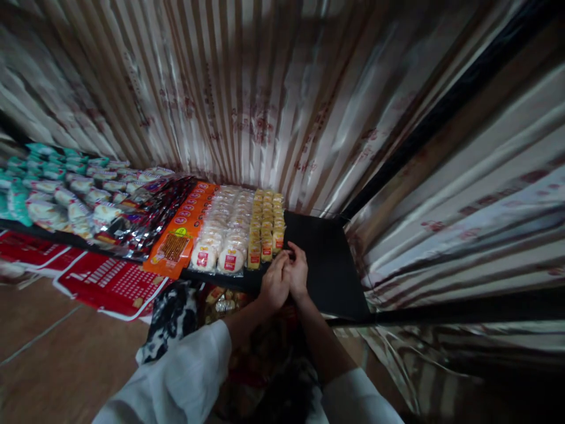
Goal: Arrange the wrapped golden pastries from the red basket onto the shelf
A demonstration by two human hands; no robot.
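Note:
My left hand [274, 284] and my right hand [298, 272] meet over the front edge of a black shelf [329, 259]. Their curled fingers press together, and whatever may lie between them is hidden. Just left of my hands stand rows of small yellow snack packets [266, 227], the nearest ones with red labels. Beside those are two rows of round white crackers in clear wrappers [232, 259]. An orange bag [176, 244] with a picture of brown sticks lies further left.
Dark shiny packets [152, 215], white packets [79, 206] and teal packets [17, 200] fill the shelf's left side. Red crates [115, 277] sit below on the brown floor [39, 347]. Loose wrapped items [225, 300] lie under the shelf. A striped curtain [265, 88] hangs behind; a dark pole [397, 156] slants at right.

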